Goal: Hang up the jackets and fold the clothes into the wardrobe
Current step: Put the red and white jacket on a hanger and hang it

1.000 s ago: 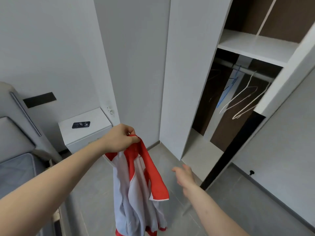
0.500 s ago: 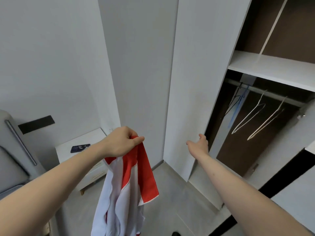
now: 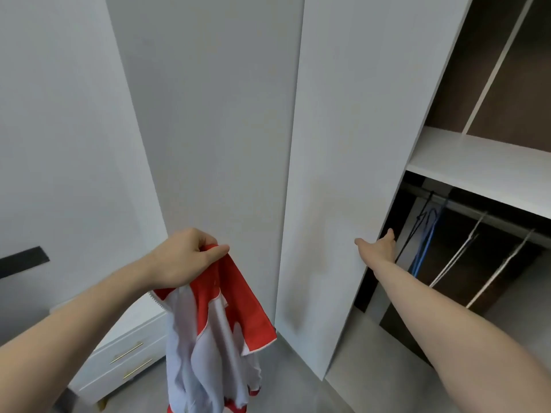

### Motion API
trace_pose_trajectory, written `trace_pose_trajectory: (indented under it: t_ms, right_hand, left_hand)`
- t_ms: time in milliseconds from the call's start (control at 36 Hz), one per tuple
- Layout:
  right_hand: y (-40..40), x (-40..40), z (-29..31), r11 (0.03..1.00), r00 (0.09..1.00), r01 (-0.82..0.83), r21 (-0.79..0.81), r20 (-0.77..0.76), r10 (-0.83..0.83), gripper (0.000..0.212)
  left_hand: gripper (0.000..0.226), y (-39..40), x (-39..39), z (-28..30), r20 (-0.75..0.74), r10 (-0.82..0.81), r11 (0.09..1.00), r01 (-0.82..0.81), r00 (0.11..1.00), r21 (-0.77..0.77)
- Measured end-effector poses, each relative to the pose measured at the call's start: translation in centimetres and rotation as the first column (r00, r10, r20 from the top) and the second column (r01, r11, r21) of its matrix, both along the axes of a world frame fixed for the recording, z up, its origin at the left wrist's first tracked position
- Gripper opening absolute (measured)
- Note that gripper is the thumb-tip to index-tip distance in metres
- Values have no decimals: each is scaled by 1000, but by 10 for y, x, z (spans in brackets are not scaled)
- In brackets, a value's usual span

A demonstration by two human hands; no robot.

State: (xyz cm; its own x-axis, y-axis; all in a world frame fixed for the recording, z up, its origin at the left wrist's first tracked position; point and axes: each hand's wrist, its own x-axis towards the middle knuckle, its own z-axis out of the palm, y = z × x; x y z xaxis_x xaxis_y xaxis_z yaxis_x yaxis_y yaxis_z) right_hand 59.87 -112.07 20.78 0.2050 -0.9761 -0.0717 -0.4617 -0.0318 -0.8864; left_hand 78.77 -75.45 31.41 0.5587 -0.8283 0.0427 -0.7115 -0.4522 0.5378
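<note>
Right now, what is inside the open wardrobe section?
A rail carrying empty hangers: dark, blue and two pale. Above it, a bare white shelf. The door panel hides the left part.

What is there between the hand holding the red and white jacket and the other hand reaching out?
In the head view, only the plain white wardrobe panel spans behind the gap between the left hand gripping the jacket and the right hand.
</note>
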Motion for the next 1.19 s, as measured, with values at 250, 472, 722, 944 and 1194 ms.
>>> trace_pose_trajectory:
  t_ms: [250,472,722,944,1194]
  right_hand:
    - [-57,21,-6,998,992,45,50,119,-51,66]
    - [-11,30,-20,992,991,109,-65,84,-103,33]
    - [108,68,-24,984,999,36,-174,36,-30,18]
    - [158,114,-9,911,937,-297,-285,-271,220,22]
    - [181,176,10,806,797,-530,-264,-480,367,32]
  left_hand:
    - [52,-39,29,6,-28,1,1000,-1,1000,-15]
    - [51,-35,45,2,-80,-66,998,66,995,1]
    - [53,-16,56,-10,-11,-154,987,154,988,54]
    - [54,15,64,-19,-40,-188,978,191,981,90]
    - [54,43,77,-12,-11,-146,984,146,989,104]
